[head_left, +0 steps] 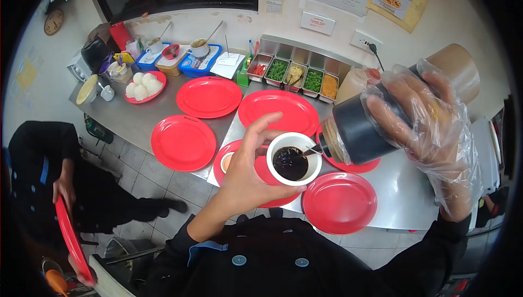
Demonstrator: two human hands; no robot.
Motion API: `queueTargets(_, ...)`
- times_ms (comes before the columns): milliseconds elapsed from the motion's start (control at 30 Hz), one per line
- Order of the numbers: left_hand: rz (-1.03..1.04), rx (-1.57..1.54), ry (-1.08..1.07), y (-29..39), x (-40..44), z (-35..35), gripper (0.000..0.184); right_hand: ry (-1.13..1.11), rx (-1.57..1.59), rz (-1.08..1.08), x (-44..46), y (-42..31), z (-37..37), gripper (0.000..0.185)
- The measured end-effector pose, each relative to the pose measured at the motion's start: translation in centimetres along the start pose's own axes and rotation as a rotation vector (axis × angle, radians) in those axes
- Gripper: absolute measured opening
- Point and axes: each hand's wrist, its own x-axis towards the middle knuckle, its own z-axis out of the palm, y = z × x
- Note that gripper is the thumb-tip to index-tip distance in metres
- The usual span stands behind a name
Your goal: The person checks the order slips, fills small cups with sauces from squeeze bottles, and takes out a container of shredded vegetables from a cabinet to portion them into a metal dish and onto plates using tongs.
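My left hand [245, 180], bare, is wrapped round a small white cup [278, 174] with dark brown sauce [290, 163] inside. In a clear plastic glove, my right hand [422, 114] grips a squeeze bottle [362, 128] of dark sauce, tilted with its nozzle over the cup's rim. A thin dark stream shows at the nozzle. Below my hands several red oval plates lie on the steel counter; one plate [340, 203] is in front of the bottle. Another small cup [227, 162] sits on a plate partly hidden behind my left hand.
Metal trays [294, 76] of chopped toppings stand along the wall. A red plate [146, 101] holds several rice mounds. Blue tubs [200, 64] and cups with ladles are at the back left. On the left a person in black [46, 177] holds a red plate [71, 242].
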Motion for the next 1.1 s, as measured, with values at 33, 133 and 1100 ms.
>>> queueTargets(33,0.006,-0.010,-0.004,0.0,0.1,0.0,0.103,0.000,0.000,0.002,-0.1,0.0,0.1,0.084)
queueTargets(133,0.003,-0.010,-0.021,0.0,0.5,0.2,0.103,-0.011,0.000,0.024,-0.4,0.2,0.2,0.085)
queueTargets(1100,0.000,0.053,-0.138,-1.8,4.0,2.2,0.102,-0.096,0.006,0.095,-3.4,1.9,2.2,0.079)
